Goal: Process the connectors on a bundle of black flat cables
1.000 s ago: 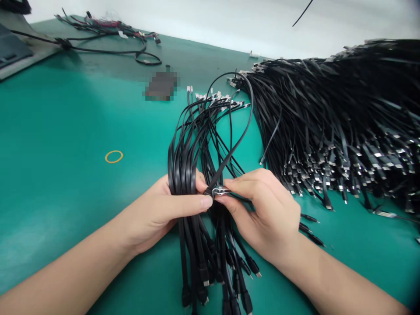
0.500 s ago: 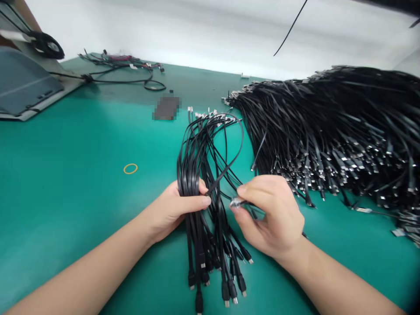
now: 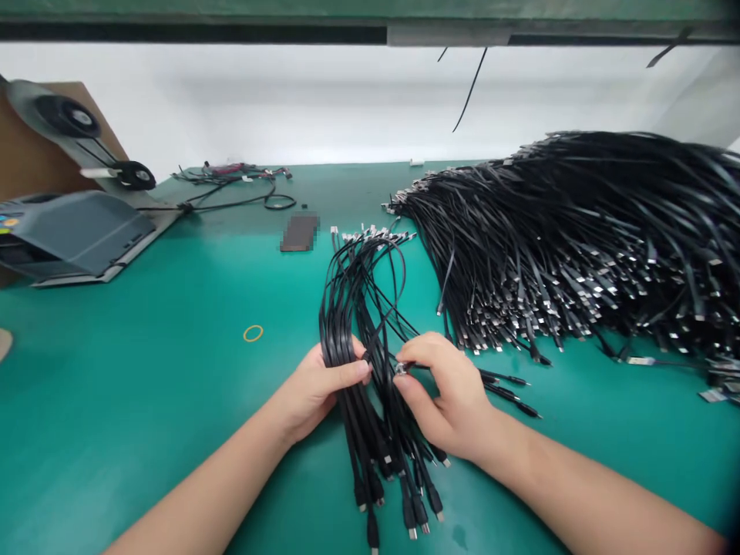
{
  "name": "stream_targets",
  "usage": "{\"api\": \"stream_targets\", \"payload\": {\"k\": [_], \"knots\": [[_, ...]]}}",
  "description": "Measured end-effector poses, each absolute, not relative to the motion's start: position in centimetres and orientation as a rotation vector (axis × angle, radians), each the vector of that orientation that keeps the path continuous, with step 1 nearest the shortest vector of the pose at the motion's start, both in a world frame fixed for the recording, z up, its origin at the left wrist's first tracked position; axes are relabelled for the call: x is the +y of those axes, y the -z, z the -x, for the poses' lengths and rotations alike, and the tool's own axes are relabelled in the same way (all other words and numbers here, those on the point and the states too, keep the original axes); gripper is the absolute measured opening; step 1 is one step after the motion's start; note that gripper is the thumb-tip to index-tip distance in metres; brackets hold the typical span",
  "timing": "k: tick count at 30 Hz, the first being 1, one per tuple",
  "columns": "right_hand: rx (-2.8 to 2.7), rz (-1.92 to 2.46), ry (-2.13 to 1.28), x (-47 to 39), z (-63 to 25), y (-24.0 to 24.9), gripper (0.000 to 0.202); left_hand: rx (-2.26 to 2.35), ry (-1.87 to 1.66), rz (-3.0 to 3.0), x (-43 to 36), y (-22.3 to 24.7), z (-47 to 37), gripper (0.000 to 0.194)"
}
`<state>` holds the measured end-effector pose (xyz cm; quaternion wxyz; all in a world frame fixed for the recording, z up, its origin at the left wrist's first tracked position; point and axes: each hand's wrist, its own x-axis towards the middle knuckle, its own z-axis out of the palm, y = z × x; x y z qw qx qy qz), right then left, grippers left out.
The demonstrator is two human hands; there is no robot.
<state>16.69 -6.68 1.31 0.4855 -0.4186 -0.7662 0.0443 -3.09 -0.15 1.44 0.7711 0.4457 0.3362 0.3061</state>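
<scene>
A bunch of flat black cables point(image 3: 338, 324) hangs over my left hand point(image 3: 324, 389), whose fingers are wrapped round it with the thumb on top. Silver connectors point(image 3: 375, 233) at the bunch's far end lie on the green table, and black plugs with metal tips point(image 3: 412, 509) point towards me. Just to the right, my right hand point(image 3: 448, 393) pinches a cable's silver connector point(image 3: 400, 370) between thumb and forefinger. More cable ends point(image 3: 512, 389) stick out beyond my right hand's far side; whether it holds those cables too is hidden.
A large heap of black cables point(image 3: 578, 231) covers the right side. A yellow rubber band point(image 3: 253, 333) and a blurred-out dark rectangle point(image 3: 299, 233) lie left of the bunch. Further left stands a grey machine point(image 3: 81, 231) with reels; tangled wires point(image 3: 231, 173) lie behind.
The view has tilted up, showing a shelf edge above. My right hand has come closer to my left, still pinching the connector. My left hand keeps its hold on the bunch.
</scene>
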Motion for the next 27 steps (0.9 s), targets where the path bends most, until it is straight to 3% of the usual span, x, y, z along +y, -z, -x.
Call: {"api": "stream_targets", "payload": {"k": [7,11,27], "knots": [[-1.903,1.014,-0.247,-6.27,-16.48,-1.07,0.021,0.749,-0.641,-1.012,-0.07,-1.14,2.96,0.028],[-1.749,1.124,-0.312,-5.99,-15.94,-1.03,0.010,0.852,-0.685,-1.110,-0.22,-0.96,2.59,0.030],[-1.880,1.266,-0.040,-6.04,-16.06,-1.16,0.008,0.894,-0.672,-1.206,0.04,-0.58,2.30,0.027]]}}
